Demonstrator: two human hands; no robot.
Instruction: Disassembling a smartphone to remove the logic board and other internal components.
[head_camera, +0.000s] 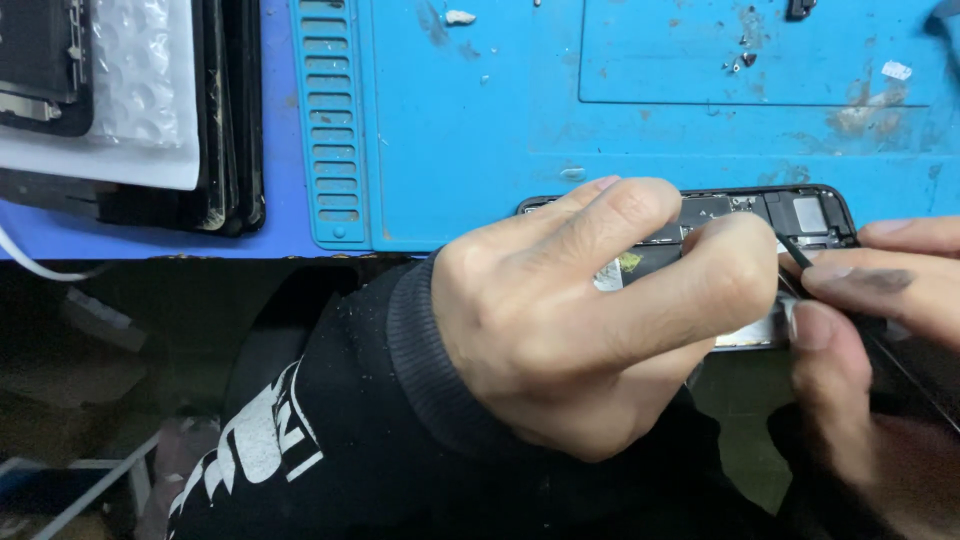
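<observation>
Opened black phone (800, 215), left hand (590, 320) pressing it, right hand (870, 300) pinching thin tool (795, 250)

Stacked at the blue mat's (480, 130) far left corner: dark flat phone screens (225, 120), topped by a clear bubble-wrap pouch (140, 70) on a white sheet. Near edge: small white-and-yellow stickers (615, 270) inside an opened phone.

Even overhead light brightens the worn blue rubber work mat (480, 120); below its edge all is dim, hands slightly soft
</observation>
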